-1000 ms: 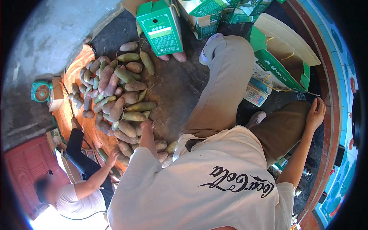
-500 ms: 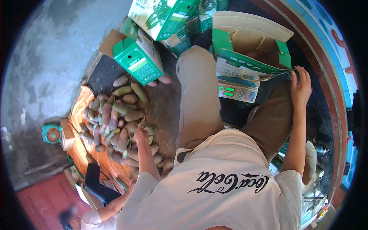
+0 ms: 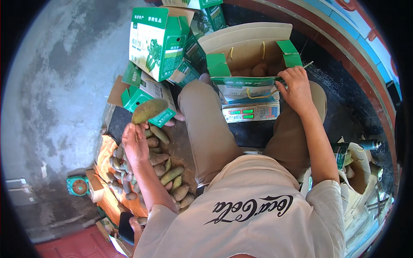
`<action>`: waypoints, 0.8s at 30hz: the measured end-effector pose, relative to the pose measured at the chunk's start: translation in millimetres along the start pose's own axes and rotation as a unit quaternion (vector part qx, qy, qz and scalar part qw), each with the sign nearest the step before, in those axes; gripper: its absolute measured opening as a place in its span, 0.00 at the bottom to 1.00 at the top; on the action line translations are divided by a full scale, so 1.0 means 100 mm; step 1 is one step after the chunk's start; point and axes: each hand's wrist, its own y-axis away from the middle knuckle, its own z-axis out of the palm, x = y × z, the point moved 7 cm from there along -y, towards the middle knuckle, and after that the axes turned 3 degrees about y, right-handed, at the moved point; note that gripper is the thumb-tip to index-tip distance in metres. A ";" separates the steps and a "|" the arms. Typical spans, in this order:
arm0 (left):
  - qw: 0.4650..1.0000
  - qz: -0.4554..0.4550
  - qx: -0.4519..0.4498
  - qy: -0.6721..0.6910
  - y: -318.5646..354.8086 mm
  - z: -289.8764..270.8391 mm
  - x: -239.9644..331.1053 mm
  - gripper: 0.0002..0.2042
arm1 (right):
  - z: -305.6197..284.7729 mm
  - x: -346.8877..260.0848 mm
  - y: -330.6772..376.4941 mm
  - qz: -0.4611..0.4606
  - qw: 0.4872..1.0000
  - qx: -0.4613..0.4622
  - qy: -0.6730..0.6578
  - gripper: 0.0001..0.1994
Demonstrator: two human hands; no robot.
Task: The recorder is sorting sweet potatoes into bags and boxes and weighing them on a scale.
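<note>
My left hand (image 3: 135,144) is raised above a heap of green-brown oblong fruits (image 3: 150,172) and grips one large fruit (image 3: 149,110) by its end. My right hand (image 3: 296,88) rests on the green flap of an open cardboard box (image 3: 251,56) that holds a few brownish fruits. That box stands on a small electronic scale (image 3: 251,113) with lit green displays. My knees in tan trousers frame the scale.
Several green and white cartons (image 3: 157,41) are stacked or tipped over at the back left. An orange sheet (image 3: 103,157) lies under the heap. A roll of tape in a green holder (image 3: 78,186) sits on the concrete. Another person's hand (image 3: 135,223) shows at bottom left.
My left hand has come up off the heap with one fruit in it. My right hand has shifted onto the box flap on the scale, and the view has swung towards the box.
</note>
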 end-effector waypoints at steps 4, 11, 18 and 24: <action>0.992 0.038 -0.118 0.028 -0.33 0.81 0.16 0.15 | 0.01 0.01 0.00 0.006 1.000 0.018 -0.011 0.09; 0.965 -0.096 -0.205 0.132 -0.74 2.01 -0.54 0.11 | 0.00 0.06 0.03 0.016 0.999 0.032 -0.029 0.09; 0.919 -0.243 -0.300 0.076 -0.79 2.89 -1.60 0.13 | 0.04 0.10 0.05 0.031 0.998 0.020 -0.056 0.09; 0.912 -0.226 -0.329 -0.099 -0.91 2.95 -1.97 0.09 | 0.03 0.11 0.04 0.030 0.997 0.032 -0.063 0.09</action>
